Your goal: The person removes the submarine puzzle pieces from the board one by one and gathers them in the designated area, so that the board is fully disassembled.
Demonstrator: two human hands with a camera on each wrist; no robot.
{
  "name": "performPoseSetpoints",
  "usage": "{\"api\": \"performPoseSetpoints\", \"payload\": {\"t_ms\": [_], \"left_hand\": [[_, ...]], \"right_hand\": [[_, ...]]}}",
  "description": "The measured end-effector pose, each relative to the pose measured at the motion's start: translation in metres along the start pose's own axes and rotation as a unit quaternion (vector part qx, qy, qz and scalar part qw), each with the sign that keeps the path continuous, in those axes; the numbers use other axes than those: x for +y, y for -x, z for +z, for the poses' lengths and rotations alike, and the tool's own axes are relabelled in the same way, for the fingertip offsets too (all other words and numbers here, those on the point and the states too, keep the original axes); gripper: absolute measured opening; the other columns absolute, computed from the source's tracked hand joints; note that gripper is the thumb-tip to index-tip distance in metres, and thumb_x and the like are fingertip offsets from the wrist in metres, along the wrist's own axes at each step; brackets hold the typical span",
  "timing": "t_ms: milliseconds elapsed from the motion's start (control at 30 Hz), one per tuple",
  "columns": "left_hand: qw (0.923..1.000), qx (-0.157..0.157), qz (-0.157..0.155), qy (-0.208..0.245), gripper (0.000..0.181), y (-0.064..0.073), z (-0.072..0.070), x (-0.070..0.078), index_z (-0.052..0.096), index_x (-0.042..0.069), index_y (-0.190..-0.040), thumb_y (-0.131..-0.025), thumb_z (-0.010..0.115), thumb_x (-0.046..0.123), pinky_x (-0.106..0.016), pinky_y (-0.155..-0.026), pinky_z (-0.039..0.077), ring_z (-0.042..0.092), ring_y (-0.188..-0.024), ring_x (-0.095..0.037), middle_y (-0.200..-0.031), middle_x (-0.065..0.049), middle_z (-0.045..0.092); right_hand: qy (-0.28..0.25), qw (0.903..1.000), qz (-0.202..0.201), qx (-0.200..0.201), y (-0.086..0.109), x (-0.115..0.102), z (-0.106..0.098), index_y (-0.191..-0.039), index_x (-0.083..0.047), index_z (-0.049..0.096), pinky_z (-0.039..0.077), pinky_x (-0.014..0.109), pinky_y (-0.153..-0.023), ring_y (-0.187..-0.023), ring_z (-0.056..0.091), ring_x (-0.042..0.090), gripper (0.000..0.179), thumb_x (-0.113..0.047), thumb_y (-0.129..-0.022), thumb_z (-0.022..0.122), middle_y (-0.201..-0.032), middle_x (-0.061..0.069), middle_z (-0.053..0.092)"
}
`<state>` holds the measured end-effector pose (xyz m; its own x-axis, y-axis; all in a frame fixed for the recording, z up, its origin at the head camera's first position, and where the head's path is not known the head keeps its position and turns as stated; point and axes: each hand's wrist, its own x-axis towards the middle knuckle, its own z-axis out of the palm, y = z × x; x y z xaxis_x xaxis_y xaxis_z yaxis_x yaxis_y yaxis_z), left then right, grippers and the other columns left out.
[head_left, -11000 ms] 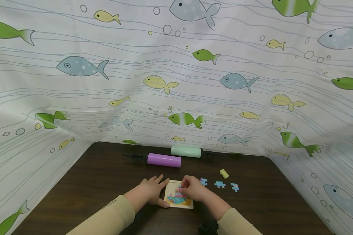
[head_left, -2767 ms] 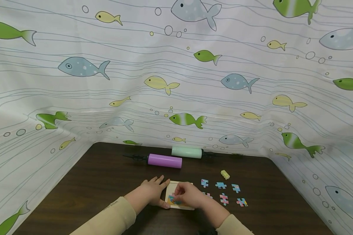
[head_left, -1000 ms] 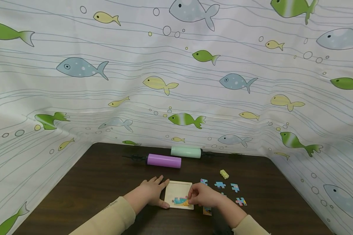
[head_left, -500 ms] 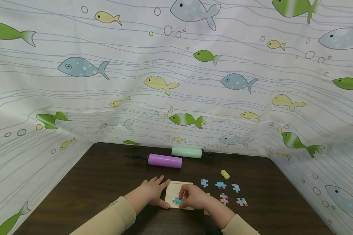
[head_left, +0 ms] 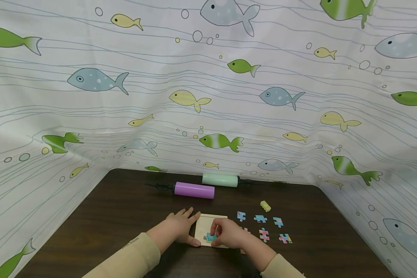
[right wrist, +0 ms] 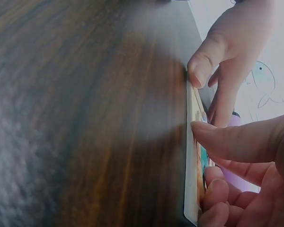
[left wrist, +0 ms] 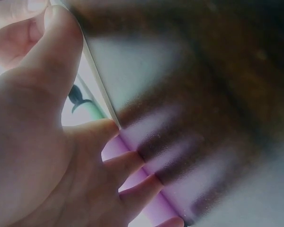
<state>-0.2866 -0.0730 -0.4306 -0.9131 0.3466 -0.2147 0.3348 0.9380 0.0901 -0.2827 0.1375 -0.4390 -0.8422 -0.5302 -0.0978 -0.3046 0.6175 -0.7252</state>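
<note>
A light wooden puzzle tray [head_left: 203, 224] lies on the table, its upper part bare. My left hand [head_left: 180, 227] rests along its left side, fingers spread, thumb at the near corner and index finger at the far one. My right hand [head_left: 227, 233] is over the tray's lower right and pinches a teal jigsaw piece [head_left: 209, 237] near the bottom edge. In the right wrist view the right thumb [right wrist: 217, 137] lies at the tray's near rim, with the other fingers curled beneath. The right hand hides the tray's lower right part.
Several loose jigsaw pieces lie right of the tray, including a blue one [head_left: 260, 218] and a pink one [head_left: 264, 234]. Behind them sits a pale yellow toy brick [head_left: 265, 205]. A purple hand pump [head_left: 194, 190] and a mint one [head_left: 220, 180] lie farther back.
Over these seconds, puzzle pieces have left the tray and lie in rows to its right. Since one second ago, my right hand has shifted left onto the teal piece. My left hand stays put.
</note>
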Motion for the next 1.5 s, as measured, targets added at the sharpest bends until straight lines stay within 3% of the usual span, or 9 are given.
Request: {"api": "performPoseSetpoints", "payload": {"t_ms": [733,967,1233,1500], "left_hand": [[0.9999,0.004,0.009,0.011,0.097,0.0074,-0.0044,0.0023,0.041,0.019,-0.152,-0.074,0.072,0.069,-0.060,-0.105,0.033,0.036,-0.139,-0.034,-0.155,-0.012,0.037],[0.9999,0.002,0.008,0.013,0.098,0.0055,-0.0030,0.0010,0.041,0.019,-0.152,-0.074,0.072,0.069,-0.061,-0.105,0.032,0.035,-0.140,-0.035,-0.155,-0.012,0.036],[0.9999,0.002,0.006,0.014,0.098,0.0074,-0.0046,0.0020,0.041,0.019,-0.152,-0.074,0.072,0.068,-0.060,-0.105,0.032,0.035,-0.139,-0.035,-0.155,-0.012,0.036],[0.9999,0.005,0.007,0.011,0.098,0.0075,-0.0044,0.0022,0.040,0.019,-0.152,-0.074,0.072,0.068,-0.060,-0.105,0.033,0.035,-0.139,-0.035,-0.155,-0.012,0.036]], "right_hand": [[0.032,0.9995,-0.002,0.002,-0.0011,-0.0017,0.0002,-0.084,-0.013,0.060,0.045,0.037,-0.067,-0.076,0.051,0.018,0.027,-0.003,-0.076,0.085,-0.084,-0.001,0.056],[0.000,0.9999,-0.014,0.006,0.0019,-0.0032,-0.0011,-0.081,-0.006,0.060,0.041,0.034,-0.063,-0.070,0.048,0.017,0.024,0.003,-0.075,0.083,-0.080,0.002,0.057],[-0.003,0.9999,0.008,0.007,0.0020,-0.0026,-0.0013,-0.096,-0.010,0.062,0.043,0.036,-0.066,-0.073,0.051,0.019,0.029,0.002,-0.078,0.081,-0.085,0.003,0.056],[-0.009,0.9998,-0.010,0.012,0.0025,-0.0012,-0.0015,-0.089,-0.008,0.059,0.042,0.032,-0.063,-0.071,0.049,0.016,0.027,0.003,-0.078,0.080,-0.083,0.002,0.056]]}}
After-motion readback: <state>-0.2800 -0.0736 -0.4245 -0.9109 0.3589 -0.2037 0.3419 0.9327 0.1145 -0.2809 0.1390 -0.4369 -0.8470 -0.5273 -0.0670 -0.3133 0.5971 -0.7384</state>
